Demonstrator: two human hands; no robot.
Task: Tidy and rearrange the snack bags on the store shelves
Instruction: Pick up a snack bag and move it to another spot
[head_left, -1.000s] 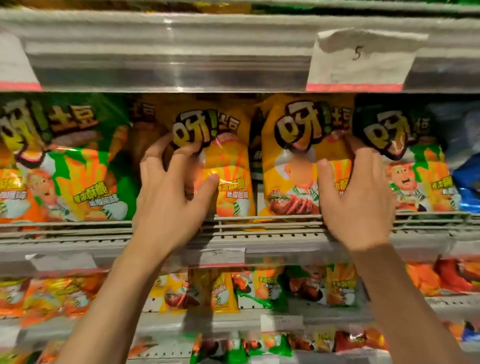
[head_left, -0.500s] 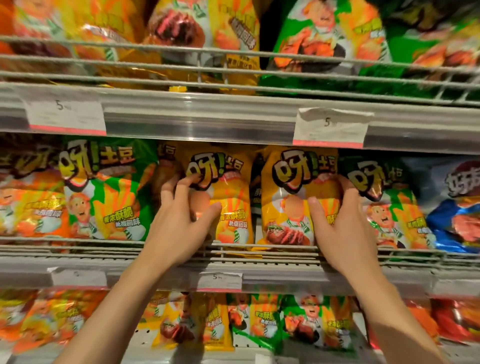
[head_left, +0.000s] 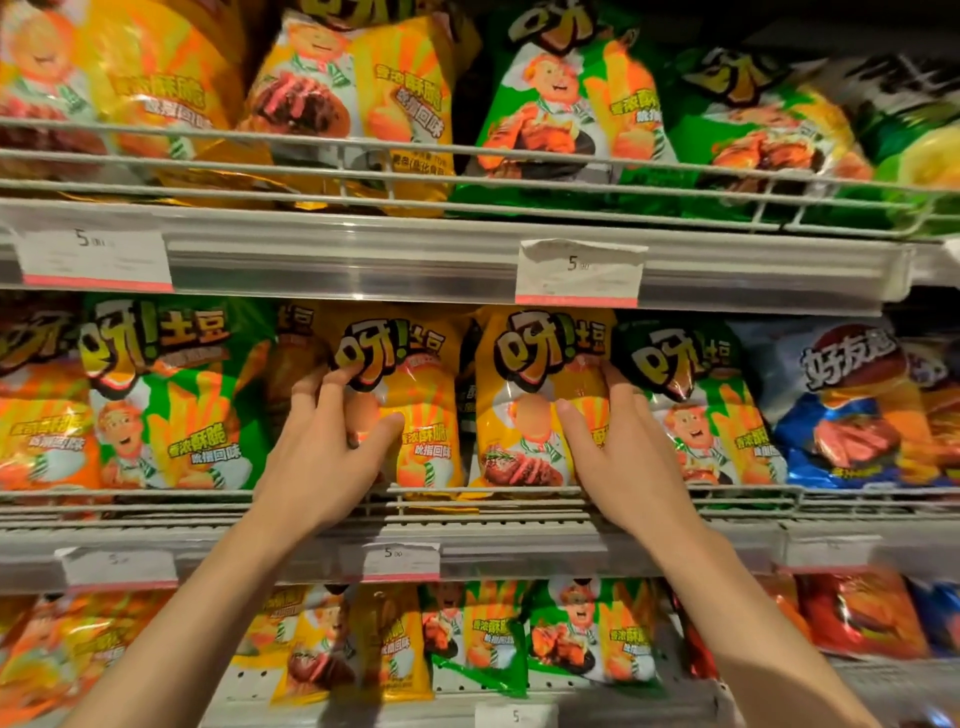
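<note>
since a second ago the view has tipped upward, so a higher shelf of bags now shows along the top, and both hands have stayed on the same two yellow bags. taking the middle shelf rail as the landmark: above its left end stands a green snack bag, upright. right of it, above the rail's middle, the left hand lies with fingers spread and curled around the side of the left yellow bag, thumb across its front. just beside, the right yellow bag stands upright with the right hand half open against its right edge, thumb on its front. further right stand another green bag and a blue bag.
</note>
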